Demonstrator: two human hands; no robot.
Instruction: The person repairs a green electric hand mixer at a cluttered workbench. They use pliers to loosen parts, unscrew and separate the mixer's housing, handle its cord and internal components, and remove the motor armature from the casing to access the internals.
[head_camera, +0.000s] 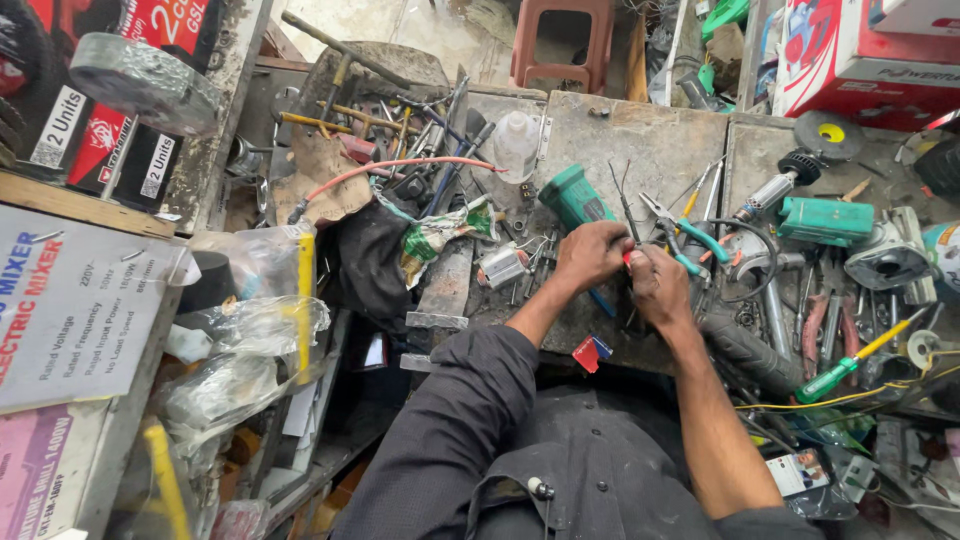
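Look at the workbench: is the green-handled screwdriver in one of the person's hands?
No. The screwdriver lies on the bench to the right, apart from both hands, which meet over thin wires.

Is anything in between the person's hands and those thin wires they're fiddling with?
No. Both the left hand and the right hand already pinch the wires with a small red piece between them, so nothing visible stands in the way. Pliers and a green tool body lie just beyond, apart.

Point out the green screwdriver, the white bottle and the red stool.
Green screwdriver (826, 378), head view, on its green handle.
White bottle (515, 147), head view, on its body.
Red stool (560, 40), head view, on its seat frame.
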